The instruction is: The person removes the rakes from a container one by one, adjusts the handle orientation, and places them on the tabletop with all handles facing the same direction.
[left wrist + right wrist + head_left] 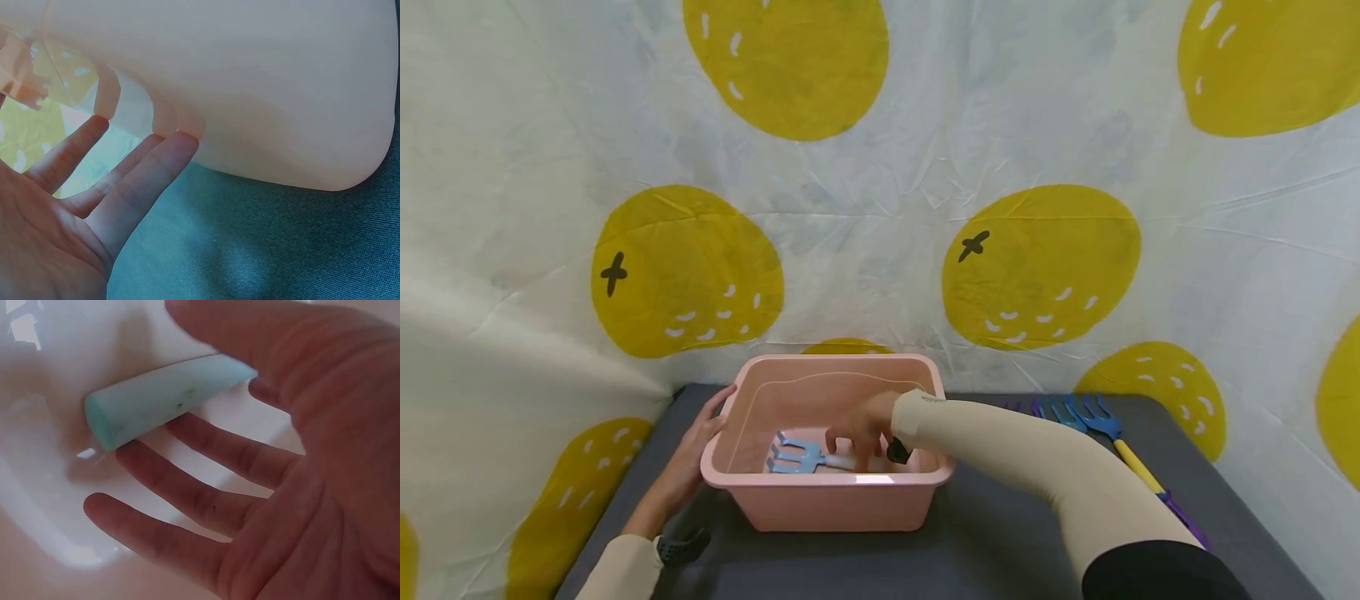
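Note:
A pink plastic tub point(835, 508) stands on the dark table. Inside, on its bottom, lies a small garden hand rake point(797, 457) with a light blue tined head and a pale handle point(156, 400). My right hand point(863, 421) reaches down into the tub over that handle. In the right wrist view its fingers extend along one side of the handle, fingertips right at it, while the thumb stays apart above. My left hand point(688, 454) is at the tub's left side; the left wrist view shows its straight fingertips point(186, 142) touching the outer wall.
At the table's right lie several garden tools, among them a blue hand fork point(1099, 421) with a yellow handle, some with purple parts. A white cloth point(865, 275) with yellow fruit prints hangs close behind the grey table point(992, 525).

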Demonstrator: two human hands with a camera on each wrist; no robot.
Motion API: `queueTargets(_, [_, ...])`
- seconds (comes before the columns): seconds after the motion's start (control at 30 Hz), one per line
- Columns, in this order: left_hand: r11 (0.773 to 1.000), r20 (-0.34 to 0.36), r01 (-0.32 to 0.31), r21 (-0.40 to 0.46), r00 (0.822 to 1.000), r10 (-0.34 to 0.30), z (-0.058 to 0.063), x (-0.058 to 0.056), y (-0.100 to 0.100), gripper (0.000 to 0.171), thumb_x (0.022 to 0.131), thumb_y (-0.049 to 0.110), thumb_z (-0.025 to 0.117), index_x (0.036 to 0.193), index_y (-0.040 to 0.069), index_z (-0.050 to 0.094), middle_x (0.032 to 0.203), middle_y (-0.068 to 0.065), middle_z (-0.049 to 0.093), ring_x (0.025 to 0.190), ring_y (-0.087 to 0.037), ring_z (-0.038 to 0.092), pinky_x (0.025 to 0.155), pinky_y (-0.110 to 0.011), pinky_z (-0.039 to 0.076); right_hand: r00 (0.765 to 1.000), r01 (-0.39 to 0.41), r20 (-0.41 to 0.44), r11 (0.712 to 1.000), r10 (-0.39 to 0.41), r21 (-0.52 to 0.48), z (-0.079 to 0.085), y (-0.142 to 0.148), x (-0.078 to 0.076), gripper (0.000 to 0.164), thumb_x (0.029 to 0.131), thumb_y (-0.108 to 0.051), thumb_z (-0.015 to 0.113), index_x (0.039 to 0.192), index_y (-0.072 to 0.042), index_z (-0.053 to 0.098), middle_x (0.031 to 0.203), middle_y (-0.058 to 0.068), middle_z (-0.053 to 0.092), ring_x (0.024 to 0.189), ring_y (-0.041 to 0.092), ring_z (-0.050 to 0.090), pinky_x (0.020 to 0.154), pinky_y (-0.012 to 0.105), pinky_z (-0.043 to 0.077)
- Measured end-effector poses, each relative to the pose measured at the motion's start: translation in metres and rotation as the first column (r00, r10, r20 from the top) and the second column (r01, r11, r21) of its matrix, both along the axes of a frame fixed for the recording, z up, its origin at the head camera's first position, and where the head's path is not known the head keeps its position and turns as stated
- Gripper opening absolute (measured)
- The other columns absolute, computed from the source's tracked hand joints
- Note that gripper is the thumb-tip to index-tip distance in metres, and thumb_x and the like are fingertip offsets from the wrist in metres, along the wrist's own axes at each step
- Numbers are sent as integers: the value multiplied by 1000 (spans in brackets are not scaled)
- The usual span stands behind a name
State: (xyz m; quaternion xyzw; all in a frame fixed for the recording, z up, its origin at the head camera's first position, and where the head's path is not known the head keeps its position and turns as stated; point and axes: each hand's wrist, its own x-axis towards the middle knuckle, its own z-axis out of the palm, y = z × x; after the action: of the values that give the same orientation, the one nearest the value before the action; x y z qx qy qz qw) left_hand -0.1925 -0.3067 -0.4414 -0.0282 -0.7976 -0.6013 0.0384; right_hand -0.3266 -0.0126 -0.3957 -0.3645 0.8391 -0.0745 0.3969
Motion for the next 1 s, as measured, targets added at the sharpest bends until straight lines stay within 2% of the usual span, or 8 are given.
queueTargets(0.1, [1000,6,-11,-1,1000,11,0,0,2,58,111,41,37,164,29,19,168,-18,17,139,-44,38,106,-57,45,1000,10,29,1000,-10,2,-2,3,5,43,85,-20,80,120,-36,59,93,3,65,82,30,63,58,36,47])
queueTargets(0.17, [1000,12,-19,0,1000,19,-1,0,3,58,110,41,37,164,30,20,167,-18,19,139,-44,39,107,-57,44,1000,1,30,1000,-1,8,-8,0,3,41,86,-18,79,118,-35,59,91,4,64,78,29,63,57,35,47])
queueTargets(0.37, [1000,17,-20,23,1000,20,-4,1,6,57,110,42,37,164,30,21,168,-17,19,138,-45,40,106,-60,45,999,-52,-4,998,52,39,-35,-15,-11,45,84,-14,82,115,-35,57,96,2,61,75,24,64,64,36,58])
queueTargets(0.5, [1000,27,-13,24,1000,13,-4,1,7,58,110,44,38,164,32,20,169,-15,16,140,-45,38,107,-62,43,998,-62,-21,998,63,18,-45,-18,-16,49,82,-10,83,116,-35,57,100,-1,59,74,23,67,64,37,61])
queueTargets(0.73, [999,41,-30,21,999,29,-2,0,5,59,109,47,39,163,33,21,169,-15,16,142,-46,36,109,-65,40,999,-49,8,998,49,-35,-43,-17,-18,57,81,-11,84,123,-39,58,108,-1,58,75,25,69,65,39,62])
queueTargets(0.9, [998,67,-55,5,996,54,-2,0,4,60,107,52,39,162,36,22,169,-13,18,143,-44,35,112,-66,36,995,-97,7,994,97,-53,-35,-16,-12,57,83,-12,82,127,-36,57,106,0,60,74,24,68,67,39,62])
queueTargets(1.0, [998,59,-55,6,997,54,-1,0,2,60,107,51,39,162,35,22,169,-14,18,143,-44,36,111,-66,36,995,-103,13,994,104,-49,-31,-15,-12,54,86,-11,80,128,-36,56,107,-1,61,74,26,66,65,38,60])
